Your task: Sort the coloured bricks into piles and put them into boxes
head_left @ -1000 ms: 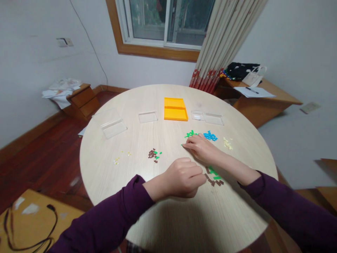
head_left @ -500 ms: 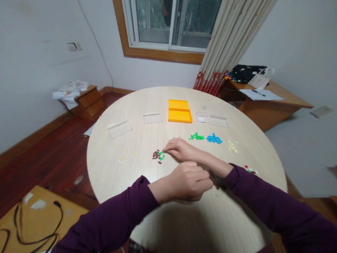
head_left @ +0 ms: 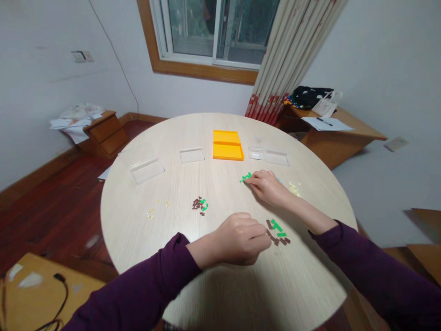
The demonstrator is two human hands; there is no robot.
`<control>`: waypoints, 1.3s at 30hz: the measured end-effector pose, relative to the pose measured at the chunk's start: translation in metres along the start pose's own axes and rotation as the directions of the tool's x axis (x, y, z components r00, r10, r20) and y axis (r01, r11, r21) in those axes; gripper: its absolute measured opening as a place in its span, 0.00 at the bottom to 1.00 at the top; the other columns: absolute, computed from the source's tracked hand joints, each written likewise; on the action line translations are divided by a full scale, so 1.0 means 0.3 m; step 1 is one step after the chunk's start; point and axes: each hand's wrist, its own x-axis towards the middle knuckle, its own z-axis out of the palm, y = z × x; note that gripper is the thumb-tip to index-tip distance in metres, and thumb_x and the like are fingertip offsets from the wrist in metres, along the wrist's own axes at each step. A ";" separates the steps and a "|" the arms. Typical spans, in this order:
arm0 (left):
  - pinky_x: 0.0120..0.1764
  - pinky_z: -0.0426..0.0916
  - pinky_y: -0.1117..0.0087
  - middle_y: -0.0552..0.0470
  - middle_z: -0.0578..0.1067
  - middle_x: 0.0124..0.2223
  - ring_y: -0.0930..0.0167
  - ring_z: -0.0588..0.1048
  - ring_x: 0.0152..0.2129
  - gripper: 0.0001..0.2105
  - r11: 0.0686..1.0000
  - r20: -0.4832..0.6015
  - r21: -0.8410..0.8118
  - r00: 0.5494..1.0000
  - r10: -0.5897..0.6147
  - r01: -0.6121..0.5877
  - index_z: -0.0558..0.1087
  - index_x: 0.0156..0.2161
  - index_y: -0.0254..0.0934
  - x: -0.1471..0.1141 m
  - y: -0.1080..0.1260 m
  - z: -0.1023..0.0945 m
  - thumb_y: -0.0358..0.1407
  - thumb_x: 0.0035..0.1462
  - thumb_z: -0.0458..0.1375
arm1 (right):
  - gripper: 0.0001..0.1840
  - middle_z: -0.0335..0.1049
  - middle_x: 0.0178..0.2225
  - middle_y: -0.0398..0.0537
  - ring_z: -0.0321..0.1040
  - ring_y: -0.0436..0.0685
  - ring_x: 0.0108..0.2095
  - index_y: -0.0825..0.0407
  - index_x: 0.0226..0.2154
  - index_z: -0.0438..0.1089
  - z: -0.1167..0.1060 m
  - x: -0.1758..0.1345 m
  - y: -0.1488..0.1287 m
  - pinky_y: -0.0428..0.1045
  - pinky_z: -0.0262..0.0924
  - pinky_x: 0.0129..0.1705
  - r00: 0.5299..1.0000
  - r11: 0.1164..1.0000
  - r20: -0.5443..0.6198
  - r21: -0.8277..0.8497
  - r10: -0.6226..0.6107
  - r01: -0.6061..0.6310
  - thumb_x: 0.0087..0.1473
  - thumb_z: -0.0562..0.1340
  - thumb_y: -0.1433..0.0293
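Observation:
My left hand [head_left: 237,240] is curled into a fist over the near part of the table; whatever its fingers enclose is hidden. Close to its knuckles lie larger brown and green flat pieces [head_left: 278,230]. Farther back, the fingertips of my right hand [head_left: 267,186] are bent together at the edge of a pile of small green pieces [head_left: 245,177], touching it. I cannot make out what is between them. Behind that hand the blue pieces are mostly covered. A small heap of brown pieces [head_left: 197,203] with some green pieces [head_left: 204,205] beside it lies left of centre.
Along the back of the round table [head_left: 165,133] stand an open orange-yellow box [head_left: 228,151] and clear plastic trays [head_left: 192,155], [head_left: 147,171], [head_left: 277,158]. Pale yellow bits [head_left: 294,188] lie right of my right hand. Scattered yellow and white bits [head_left: 150,213] lie at left.
My right hand has moved right and back, from the brown and green heap to the green pile. The larger brown and green pieces now show. My left fist stays nearly in place; the view has shifted slightly.

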 end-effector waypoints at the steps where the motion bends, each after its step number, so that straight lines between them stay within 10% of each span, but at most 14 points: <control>1: 0.27 0.55 0.70 0.57 0.58 0.19 0.74 0.56 0.18 0.12 1.000 0.029 0.000 1.000 0.001 -0.001 0.58 0.21 0.38 -0.001 0.000 0.001 0.28 0.55 0.47 | 0.16 0.71 0.32 0.52 0.61 0.58 0.35 0.49 0.38 0.76 0.004 0.001 -0.009 0.53 0.45 0.37 1.000 1.000 0.003 0.005 -0.003 0.003 0.62 0.52 0.72; 24: 0.28 0.57 0.71 0.57 0.59 0.19 0.75 0.59 0.19 0.14 0.999 0.125 0.013 0.992 0.031 -0.033 0.56 0.20 0.38 0.003 0.003 -0.006 0.29 0.55 0.49 | 0.20 0.70 0.38 0.57 0.62 0.61 0.38 0.51 0.50 0.73 -0.023 -0.126 -0.038 0.56 0.55 0.41 0.998 0.990 0.057 0.141 0.015 -0.023 0.64 0.49 0.70; 33: 0.26 0.55 0.71 0.57 0.58 0.18 0.74 0.57 0.18 0.12 1.000 -0.092 -0.003 0.995 0.023 -0.023 0.57 0.20 0.38 0.010 0.005 -0.011 0.26 0.52 0.46 | 0.20 0.70 0.49 0.58 0.63 0.65 0.48 0.50 0.52 0.71 -0.024 -0.189 -0.027 0.61 0.57 0.48 0.999 0.991 0.046 0.133 0.018 -0.024 0.63 0.51 0.71; 39: 0.26 0.55 0.71 0.57 0.57 0.19 0.74 0.56 0.18 0.12 0.999 0.042 0.021 0.999 0.029 -0.030 0.56 0.20 0.38 0.002 0.007 -0.004 0.27 0.53 0.47 | 0.21 0.72 0.52 0.56 0.66 0.64 0.52 0.48 0.53 0.71 -0.024 -0.227 -0.008 0.64 0.59 0.50 1.000 0.983 0.007 0.181 0.016 -0.017 0.63 0.50 0.73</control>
